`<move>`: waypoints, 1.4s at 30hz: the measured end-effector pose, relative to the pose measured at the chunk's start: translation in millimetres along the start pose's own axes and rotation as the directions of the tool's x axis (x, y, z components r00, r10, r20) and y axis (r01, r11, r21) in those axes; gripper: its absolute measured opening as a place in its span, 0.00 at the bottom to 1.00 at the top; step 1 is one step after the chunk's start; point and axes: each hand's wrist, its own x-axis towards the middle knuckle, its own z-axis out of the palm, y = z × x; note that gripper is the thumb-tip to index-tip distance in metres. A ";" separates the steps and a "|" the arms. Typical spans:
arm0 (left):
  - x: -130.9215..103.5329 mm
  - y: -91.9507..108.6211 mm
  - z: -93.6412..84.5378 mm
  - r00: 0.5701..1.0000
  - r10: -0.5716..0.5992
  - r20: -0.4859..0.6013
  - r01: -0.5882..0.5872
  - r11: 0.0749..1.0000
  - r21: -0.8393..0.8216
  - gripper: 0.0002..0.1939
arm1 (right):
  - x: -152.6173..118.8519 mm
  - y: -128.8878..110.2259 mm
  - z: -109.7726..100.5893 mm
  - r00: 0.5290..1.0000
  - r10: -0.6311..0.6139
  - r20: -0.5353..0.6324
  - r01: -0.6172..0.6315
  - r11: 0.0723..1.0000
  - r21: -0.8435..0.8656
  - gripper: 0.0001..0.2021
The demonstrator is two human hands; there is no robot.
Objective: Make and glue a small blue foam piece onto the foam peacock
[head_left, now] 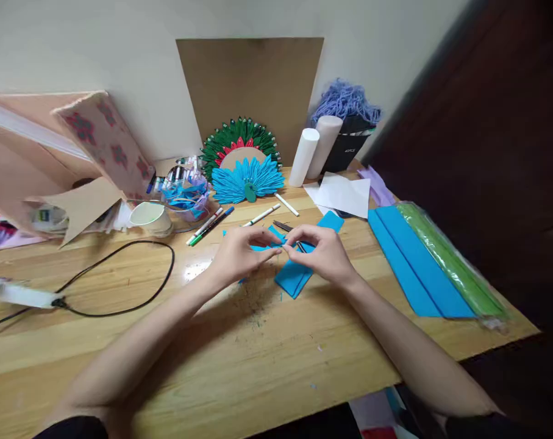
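My left hand [244, 251] and my right hand [321, 251] meet over the middle of the wooden table. Each pinches thumb and forefinger together, and the fingertips almost touch. Between them is a small piece of blue paper [276, 239], partly hidden by the fingers. Under and beside my right hand lies a folded blue paper strip [293, 279]. The dark scissors [283, 226] lie just behind the fingertips, partly covered. Small blue and dark scraps are scattered on the tabletop [253, 353] below my left hand.
A blue and green paper fan craft [249, 180] stands at the back before a brown board [253, 79]. Markers [212, 227], a white cup [150, 218] and a black cord [171, 274] lie left. Blue sheets [413, 262] and a green pack [450, 262] lie right.
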 end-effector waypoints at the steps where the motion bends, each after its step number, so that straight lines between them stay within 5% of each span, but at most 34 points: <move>1: -0.5 0.1 -0.4 1.000 0.022 -0.006 -0.022 1.000 0.011 0.06 | 0.5 -0.1 -0.1 1.000 0.002 -0.003 -0.002 1.000 0.001 0.03; 9: -2.4 4.0 -1.9 0.992 0.100 -0.078 -0.098 0.995 0.037 0.04 | -0.3 0.3 1.0 0.997 -0.061 -0.053 0.060 0.998 -0.017 0.02; 18: -2.3 3.4 3.2 0.970 -0.132 -0.204 0.085 0.971 -0.221 0.09 | 1.2 -2.9 1.1 0.994 0.006 -0.108 0.014 0.983 0.185 0.06; 23: 0.7 3.6 2.9 0.967 -0.197 -0.164 0.130 0.927 -0.351 0.18 | 2.9 -3.9 1.6 0.994 0.077 -0.082 -0.054 0.964 0.259 0.09; 42: 3.5 3.8 2.6 0.947 -0.307 -0.092 0.243 0.875 -0.418 0.15 | 7.5 -1.6 -0.4 0.981 0.193 -0.018 -0.178 0.936 0.305 0.14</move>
